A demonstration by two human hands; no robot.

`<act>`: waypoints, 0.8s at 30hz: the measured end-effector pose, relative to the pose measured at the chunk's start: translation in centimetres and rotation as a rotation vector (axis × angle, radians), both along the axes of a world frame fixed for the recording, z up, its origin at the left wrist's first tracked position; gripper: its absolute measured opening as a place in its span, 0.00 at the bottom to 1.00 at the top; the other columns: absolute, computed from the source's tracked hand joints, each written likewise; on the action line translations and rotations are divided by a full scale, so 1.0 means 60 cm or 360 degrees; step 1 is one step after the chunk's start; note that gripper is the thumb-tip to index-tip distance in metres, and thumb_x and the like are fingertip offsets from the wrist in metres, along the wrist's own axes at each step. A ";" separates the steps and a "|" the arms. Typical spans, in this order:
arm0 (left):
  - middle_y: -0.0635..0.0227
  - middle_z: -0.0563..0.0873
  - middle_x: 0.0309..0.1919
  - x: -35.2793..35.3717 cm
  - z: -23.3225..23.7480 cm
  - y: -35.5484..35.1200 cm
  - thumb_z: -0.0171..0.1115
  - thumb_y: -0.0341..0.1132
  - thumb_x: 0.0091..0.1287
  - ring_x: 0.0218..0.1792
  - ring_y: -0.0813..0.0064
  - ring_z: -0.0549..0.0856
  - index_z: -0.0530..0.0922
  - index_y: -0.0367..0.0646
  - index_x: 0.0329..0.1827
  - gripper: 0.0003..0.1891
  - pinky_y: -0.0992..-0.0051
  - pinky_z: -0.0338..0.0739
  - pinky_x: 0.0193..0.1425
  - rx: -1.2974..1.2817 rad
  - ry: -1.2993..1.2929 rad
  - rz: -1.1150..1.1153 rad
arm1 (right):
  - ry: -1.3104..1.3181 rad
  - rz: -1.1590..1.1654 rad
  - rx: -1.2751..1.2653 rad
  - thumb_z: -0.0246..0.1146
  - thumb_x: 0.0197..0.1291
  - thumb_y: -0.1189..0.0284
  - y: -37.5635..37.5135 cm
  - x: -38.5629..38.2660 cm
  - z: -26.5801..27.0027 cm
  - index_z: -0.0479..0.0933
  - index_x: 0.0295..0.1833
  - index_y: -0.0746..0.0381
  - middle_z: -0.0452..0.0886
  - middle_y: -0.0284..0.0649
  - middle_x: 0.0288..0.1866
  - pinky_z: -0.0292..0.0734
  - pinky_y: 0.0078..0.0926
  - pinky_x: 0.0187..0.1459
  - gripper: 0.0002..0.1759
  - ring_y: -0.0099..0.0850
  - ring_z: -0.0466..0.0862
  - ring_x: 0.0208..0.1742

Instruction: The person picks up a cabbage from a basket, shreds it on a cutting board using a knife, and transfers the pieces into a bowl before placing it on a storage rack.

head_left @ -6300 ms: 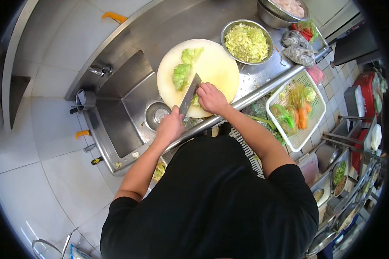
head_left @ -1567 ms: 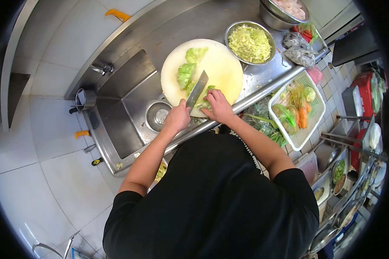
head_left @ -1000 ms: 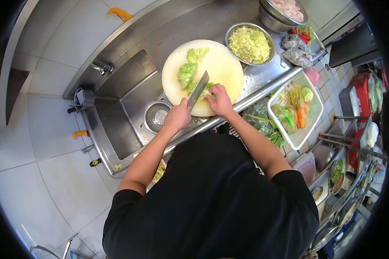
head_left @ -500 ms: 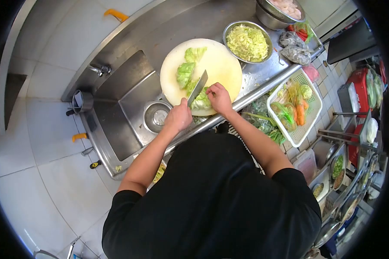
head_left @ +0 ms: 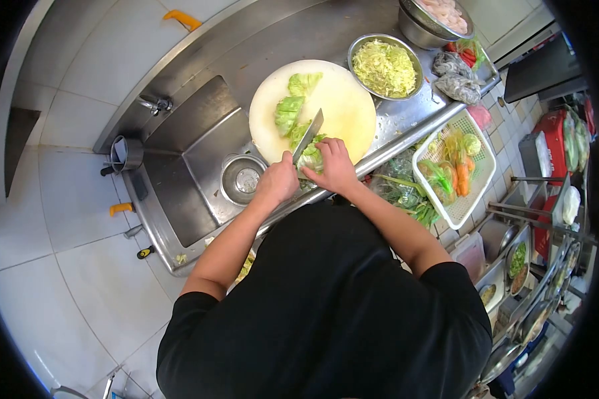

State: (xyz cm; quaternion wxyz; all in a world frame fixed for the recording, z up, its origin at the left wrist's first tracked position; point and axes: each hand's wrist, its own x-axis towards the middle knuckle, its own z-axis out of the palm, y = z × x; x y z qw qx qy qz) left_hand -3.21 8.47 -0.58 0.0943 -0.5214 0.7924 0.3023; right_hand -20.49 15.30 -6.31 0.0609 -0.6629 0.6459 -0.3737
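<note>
My left hand (head_left: 277,181) is wrapped round the handle of a knife (head_left: 309,136), whose blade stands over the round cutting board (head_left: 353,110). Right of the blade, my right hand (head_left: 334,165) grips a piece of lettuce (head_left: 310,157) at the board's near edge, thumb and fingers round it. More lettuce pieces (head_left: 287,114) lie on the board left of the blade. Beyond the board's right side sits a metal bowl (head_left: 416,85) of shredded greens (head_left: 383,68).
Left of the board are a sink basin (head_left: 180,193) with a round drain (head_left: 247,180) and a faucet (head_left: 156,105). A white basket (head_left: 456,216) of carrots and vegetables stands at the right, below bagged items (head_left: 458,88). A metal colander (head_left: 424,14) is at the top right.
My right hand has spread from a pinch to a wider grip round the lettuce. The knife stays in my left hand, nearly in place. The view has shifted slightly.
</note>
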 end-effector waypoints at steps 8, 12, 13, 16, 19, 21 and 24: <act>0.32 0.87 0.37 -0.001 0.005 -0.002 0.54 0.36 0.78 0.44 0.32 0.88 0.69 0.33 0.57 0.14 0.39 0.81 0.53 0.0018 0.0010 -0.0007 | -0.0586 -0.0257 0.0505 0.79 0.55 0.67 -0.035 -0.018 -0.062 0.85 0.48 0.66 0.86 0.48 0.44 0.81 0.42 0.57 0.19 0.48 0.84 0.50; 0.31 0.87 0.36 -0.003 0.001 0.002 0.52 0.36 0.78 0.43 0.32 0.88 0.69 0.33 0.56 0.14 0.39 0.81 0.53 0.0025 -0.0019 -0.0012 | -0.1123 -0.0386 0.0826 0.80 0.53 0.68 -0.059 -0.038 -0.035 0.87 0.42 0.65 0.89 0.48 0.38 0.83 0.40 0.51 0.15 0.47 0.88 0.43; 0.31 0.87 0.36 -0.003 0.001 0.002 0.52 0.35 0.78 0.43 0.32 0.88 0.69 0.33 0.56 0.14 0.39 0.81 0.52 0.0019 -0.0013 -0.0017 | -0.1088 -0.0346 0.0872 0.79 0.54 0.69 -0.061 -0.041 -0.028 0.87 0.42 0.65 0.89 0.48 0.38 0.83 0.41 0.50 0.14 0.48 0.88 0.43; 0.31 0.87 0.36 -0.002 0.002 0.003 0.52 0.34 0.77 0.42 0.31 0.88 0.69 0.33 0.56 0.13 0.38 0.81 0.51 0.0013 -0.0008 -0.0032 | -0.0838 -0.0219 0.0818 0.75 0.58 0.71 -0.061 -0.042 -0.024 0.87 0.42 0.64 0.88 0.48 0.37 0.83 0.44 0.49 0.09 0.49 0.88 0.43; 0.31 0.87 0.36 -0.003 0.012 0.001 0.52 0.34 0.77 0.42 0.31 0.88 0.69 0.33 0.55 0.13 0.38 0.80 0.51 0.0015 -0.0017 -0.0042 | -0.0401 -0.0136 0.0437 0.69 0.62 0.75 -0.054 -0.029 -0.044 0.85 0.42 0.64 0.87 0.48 0.37 0.83 0.47 0.48 0.05 0.51 0.86 0.43; 0.30 0.87 0.36 -0.003 0.026 -0.002 0.52 0.34 0.77 0.42 0.31 0.88 0.68 0.33 0.56 0.13 0.37 0.80 0.51 0.0021 -0.0027 -0.0031 | -0.0254 -0.0144 0.0277 0.66 0.64 0.77 -0.051 -0.022 -0.045 0.84 0.41 0.63 0.85 0.48 0.37 0.82 0.49 0.48 0.03 0.52 0.85 0.44; 0.33 0.89 0.39 -0.001 0.046 0.002 0.52 0.31 0.74 0.45 0.33 0.90 0.69 0.37 0.57 0.12 0.39 0.82 0.52 0.0005 -0.0087 -0.0033 | -0.0513 -0.0275 0.0208 0.66 0.65 0.75 -0.052 -0.018 -0.029 0.82 0.37 0.63 0.84 0.49 0.40 0.83 0.48 0.49 0.04 0.52 0.84 0.44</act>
